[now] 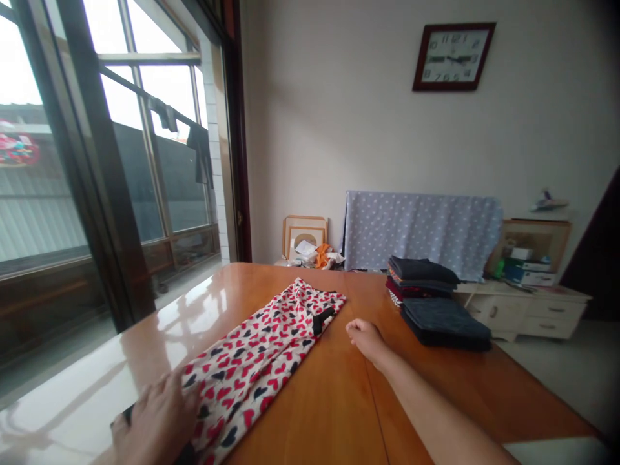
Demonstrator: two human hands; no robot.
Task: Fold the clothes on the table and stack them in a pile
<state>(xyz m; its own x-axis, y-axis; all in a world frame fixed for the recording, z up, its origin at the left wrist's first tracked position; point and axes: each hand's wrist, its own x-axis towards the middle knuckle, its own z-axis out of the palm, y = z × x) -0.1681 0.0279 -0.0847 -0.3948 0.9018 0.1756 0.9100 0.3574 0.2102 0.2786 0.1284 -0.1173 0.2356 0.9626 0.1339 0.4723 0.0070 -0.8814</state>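
A pair of heart-print trousers (256, 355), pale with red and black hearts, lies as a long strip running away across the table. A black band (323, 320) shows near its far right edge, and more black trim peeks out by my left hand. My left hand (157, 416) rests on the near end of the cloth, fingers spread over it and slightly blurred. To the right of the far end, my right hand (365, 337) is apart from the cloth, over bare wood. Its fingers are curled closed, with nothing visible in them.
Folded dark clothes form a taller stack (422, 274) and a lower stack (445, 323) at the table's right. The glossy wooden table (310, 407) stands beside a large window (159, 161). Behind are a dotted blue cloth (421, 226), picture frames (305, 226) and a white cabinet (527, 313).
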